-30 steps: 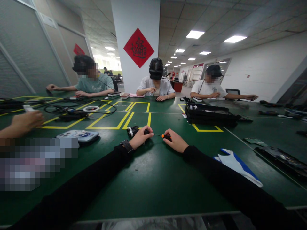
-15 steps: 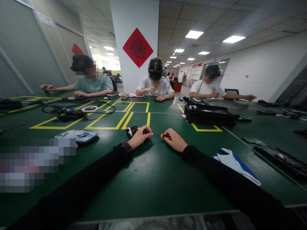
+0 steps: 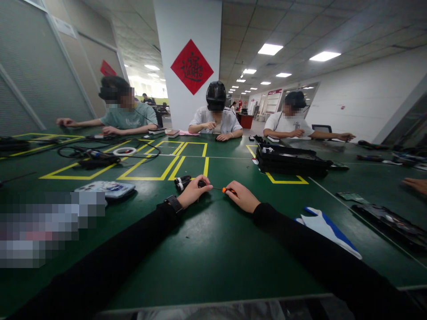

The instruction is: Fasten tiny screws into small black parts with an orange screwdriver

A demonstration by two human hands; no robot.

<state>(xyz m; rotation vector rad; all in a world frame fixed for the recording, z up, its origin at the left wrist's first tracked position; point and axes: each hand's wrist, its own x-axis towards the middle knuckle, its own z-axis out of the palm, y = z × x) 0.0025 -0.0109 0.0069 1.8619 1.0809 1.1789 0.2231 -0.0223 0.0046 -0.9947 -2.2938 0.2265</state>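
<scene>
My right hand (image 3: pixel 245 197) is closed on the orange-and-black handle of a screwdriver (image 3: pixel 225 190). Its thin shaft points left and reaches the fingertips of my left hand (image 3: pixel 195 192). Those fingers are pinched around a small dark rounded part (image 3: pixel 201 183), mostly hidden by the hand. Whether the screwdriver's tip touches that part, I cannot tell. Just beyond my left hand lie black cylindrical pieces (image 3: pixel 183 182) with pale bands, on the green table (image 3: pixel 187 266).
A blue-and-white glove (image 3: pixel 328 231) lies right of my forearm, near a dark flat device (image 3: pixel 390 222). Black housings (image 3: pixel 293 159) stand further back. Cables (image 3: pixel 96 155) and a patterned case (image 3: pixel 110 190) are on the left. Several people sit opposite; a hand (image 3: pixel 415 184) shows at the right edge.
My hands keep nearly the same pose, with the screwdriver held between them. Another person's hand has come into view at the right edge.
</scene>
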